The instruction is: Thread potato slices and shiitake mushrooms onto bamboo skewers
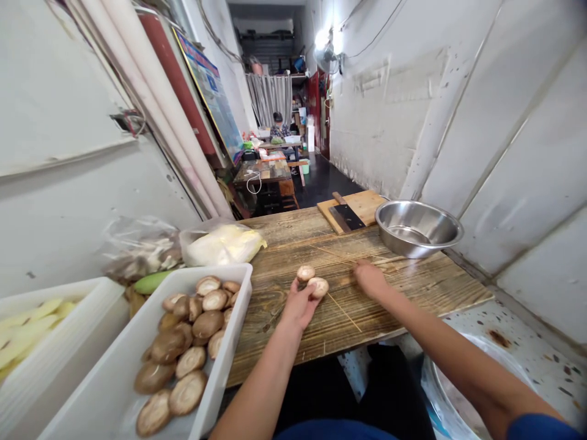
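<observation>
Two shiitake mushrooms (319,287) are in my left hand (298,304), gripped between thumb and fingers just over the wooden table (284,244). My right hand (370,281) is closed, low over the tabletop, with its fingertips at a thin bamboo skewer (332,252) that points away to the left. Another skewer (343,311) lies on the boards between my arms. More thin sticks (389,263) are on the wood just beyond my right hand, partly hidden. To the left, a white plastic bin (245,284) holds several brown shiitake mushrooms (208,324).
A cleaver (346,217) rests on a cutting board (367,205) at the back, with a steel bowl (417,229) beside it. Bagged food (224,244) and a bin of pale slices (36,318) stand left. A person (279,128) sits far back.
</observation>
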Tool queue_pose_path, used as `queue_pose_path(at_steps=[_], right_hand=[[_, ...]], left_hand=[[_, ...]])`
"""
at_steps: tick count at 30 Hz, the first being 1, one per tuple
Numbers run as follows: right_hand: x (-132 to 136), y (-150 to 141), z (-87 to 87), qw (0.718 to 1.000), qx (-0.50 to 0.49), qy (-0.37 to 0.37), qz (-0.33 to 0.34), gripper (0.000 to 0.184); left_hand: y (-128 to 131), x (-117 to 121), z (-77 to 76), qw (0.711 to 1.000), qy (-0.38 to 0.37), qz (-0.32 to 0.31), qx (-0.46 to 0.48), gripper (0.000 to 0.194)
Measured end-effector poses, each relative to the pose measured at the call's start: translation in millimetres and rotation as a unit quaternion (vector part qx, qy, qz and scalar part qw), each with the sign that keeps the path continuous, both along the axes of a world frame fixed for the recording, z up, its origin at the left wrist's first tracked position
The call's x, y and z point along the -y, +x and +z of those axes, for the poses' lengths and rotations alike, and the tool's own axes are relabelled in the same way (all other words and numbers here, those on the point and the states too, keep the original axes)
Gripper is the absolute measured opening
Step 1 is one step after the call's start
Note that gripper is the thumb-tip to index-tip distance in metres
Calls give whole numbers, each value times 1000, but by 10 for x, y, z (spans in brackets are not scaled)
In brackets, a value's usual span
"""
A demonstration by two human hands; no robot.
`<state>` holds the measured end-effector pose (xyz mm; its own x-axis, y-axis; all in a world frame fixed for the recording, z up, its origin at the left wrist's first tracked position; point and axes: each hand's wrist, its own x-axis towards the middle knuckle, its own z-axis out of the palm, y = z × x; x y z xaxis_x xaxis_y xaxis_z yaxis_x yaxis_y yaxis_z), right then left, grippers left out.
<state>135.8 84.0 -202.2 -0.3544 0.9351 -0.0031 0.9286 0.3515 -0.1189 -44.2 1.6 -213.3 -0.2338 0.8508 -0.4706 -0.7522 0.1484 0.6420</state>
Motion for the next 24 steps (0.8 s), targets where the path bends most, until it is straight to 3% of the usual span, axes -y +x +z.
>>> queue_pose_path(at_steps=[5, 9, 12, 14, 17, 19, 21, 24], right_hand=[[-269, -187, -103, 998, 63, 4, 29, 26], [-263, -203, 153, 998, 50, 30, 30, 22], [96, -113, 384, 998, 8, 58, 34, 21], [549, -37, 382, 996, -27, 66, 55, 27], [1292, 45, 102, 972, -173, 89, 130, 36], [1625, 63, -130, 960, -226, 106, 127, 38], [1754, 57, -267, 953, -253, 147, 79, 33], [1680, 21, -229, 950, -254, 177, 45, 29]], left_hand=[[-53, -9, -33, 999, -19, -35, 29, 42], [-103, 2, -53, 1000, -4, -20, 17, 59], [-121, -8, -73, 1000, -5, -4, 21, 71], [-119, -31, -96, 1000, 2, 9, 20, 67], [-105, -65, -160, 999, -3, 40, -24, 56], [-98, -62, -224, 993, -5, 60, -101, 56], [-92, -31, -284, 975, 15, 70, -210, 62], [-72, 25, -310, 946, 44, 70, -312, 70]])
